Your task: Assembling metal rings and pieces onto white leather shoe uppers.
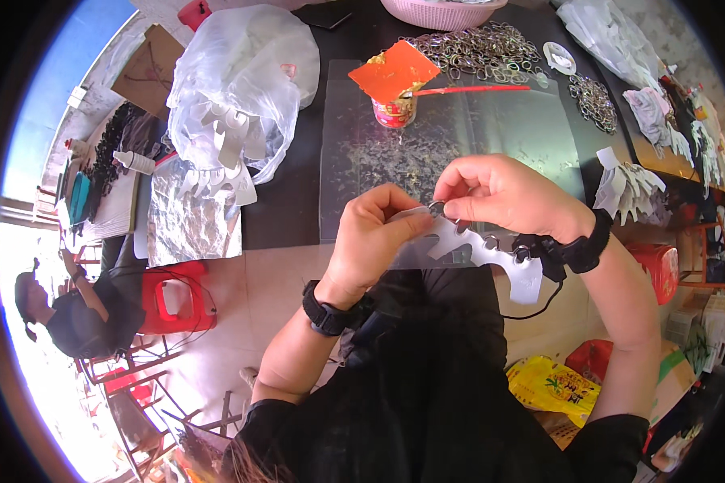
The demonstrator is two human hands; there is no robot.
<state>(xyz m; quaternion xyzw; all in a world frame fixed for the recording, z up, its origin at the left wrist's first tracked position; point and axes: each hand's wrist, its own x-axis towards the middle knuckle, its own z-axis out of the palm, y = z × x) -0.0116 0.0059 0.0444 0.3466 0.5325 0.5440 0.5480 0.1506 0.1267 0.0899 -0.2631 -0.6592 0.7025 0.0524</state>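
Note:
In front of my body, my left hand (369, 232) pinches one end of a white strip (526, 283) with scalloped cut-outs along its edge. Several metal rings sit in the cut-outs, and the strip's free end hangs down to the right. My right hand (511, 197) is closed, thumb and fingertips pinching a metal ring (436, 208) at the strip near my left thumb. The strip is held above the near edge of a clear sheet (491, 137) lying on the dark table. Beyond my hands stands a small red tin (395, 114) with an orange card (392, 72) and a red stick (475, 89) on it.
A heap of metal rings (483, 48) lies at the back, with a smaller heap (594, 105) to its right. A plastic bag (238, 48) and white strips (221, 181) lie left. More strips (627, 189) hang right. Another person (80, 314) sits far left near a red stool (173, 298).

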